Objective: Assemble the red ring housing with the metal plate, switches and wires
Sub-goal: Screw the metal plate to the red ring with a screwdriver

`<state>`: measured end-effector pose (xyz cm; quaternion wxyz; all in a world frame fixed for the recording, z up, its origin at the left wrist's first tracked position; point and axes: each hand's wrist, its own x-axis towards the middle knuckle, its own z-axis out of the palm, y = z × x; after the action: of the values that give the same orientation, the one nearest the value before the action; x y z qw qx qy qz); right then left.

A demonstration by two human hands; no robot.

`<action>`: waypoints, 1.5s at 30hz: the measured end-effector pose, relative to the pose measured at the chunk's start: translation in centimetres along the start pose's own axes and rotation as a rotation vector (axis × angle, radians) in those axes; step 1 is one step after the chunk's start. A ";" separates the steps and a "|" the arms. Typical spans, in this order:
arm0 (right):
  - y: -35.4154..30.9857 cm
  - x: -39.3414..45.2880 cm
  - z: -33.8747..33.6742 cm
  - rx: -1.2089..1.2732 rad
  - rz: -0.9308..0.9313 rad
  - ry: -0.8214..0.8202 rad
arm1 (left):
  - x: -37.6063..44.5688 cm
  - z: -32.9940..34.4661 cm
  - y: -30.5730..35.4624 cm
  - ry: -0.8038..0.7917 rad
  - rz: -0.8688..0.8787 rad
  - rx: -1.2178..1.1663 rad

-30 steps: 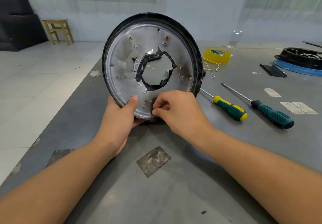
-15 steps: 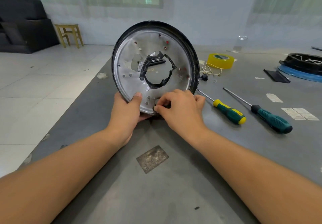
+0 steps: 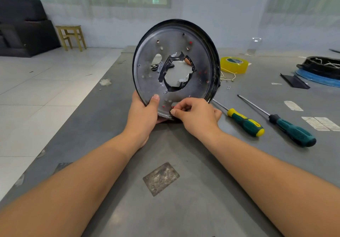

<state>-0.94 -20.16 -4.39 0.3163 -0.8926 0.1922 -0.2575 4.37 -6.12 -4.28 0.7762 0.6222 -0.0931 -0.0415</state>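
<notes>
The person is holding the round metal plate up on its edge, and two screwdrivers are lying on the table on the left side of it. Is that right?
Not quite. The head view shows the metal plate held up on edge, but both screwdrivers, the yellow-and-green one and the dark teal one, lie on the table to its right, not its left.

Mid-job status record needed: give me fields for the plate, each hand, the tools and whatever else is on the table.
plate: round metal plate with dark rim, stood on edge on the table, taped centre hole facing the camera
left hand: left hand grips the plate's lower left rim, thumb on its face
right hand: right hand pinches something small at the plate's lower edge; item unclear
tools: yellow-green screwdriver and teal screwdriver, lying right of the plate
other: yellow tape roll behind; black ring on blue disc, far right
</notes>
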 end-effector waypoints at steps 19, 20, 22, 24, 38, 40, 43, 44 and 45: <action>0.4 -0.6 0.2 0.093 -0.068 -0.049 | -0.1 -0.3 -0.4 0.015 0.033 -0.024; 0.5 -0.6 0.2 0.092 -0.069 -0.050 | -0.1 -0.3 -0.4 0.015 0.033 -0.024; 0.5 -0.6 0.2 0.088 -0.072 -0.051 | -0.1 -0.3 -0.4 0.018 0.032 -0.023; 0.6 -0.6 0.3 0.083 -0.076 -0.055 | -0.1 -0.3 -0.4 0.031 0.035 -0.015; 4.2 -0.1 -5.5 -0.688 -0.426 0.192 | 1.1 -1.0 -0.8 0.083 -0.014 -0.129; 5.4 0.2 -6.8 -0.904 -0.291 0.161 | 1.2 -1.0 -0.8 0.082 -0.021 -0.133; 6.2 0.4 -7.6 -0.974 -0.063 0.035 | 1.3 -1.1 -0.8 0.073 -0.034 -0.137; 6.3 0.4 -7.6 -0.941 -0.012 -0.004 | 1.3 -1.1 -0.9 0.071 -0.034 -0.137; 6.3 0.5 -7.5 -0.924 0.007 -0.032 | 1.3 -1.2 -0.9 0.071 -0.032 -0.136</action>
<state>-6.05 -28.48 -3.37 -0.1110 -0.9431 0.2851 -0.1301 5.92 -5.41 -5.28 0.8187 0.5706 -0.0525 -0.0378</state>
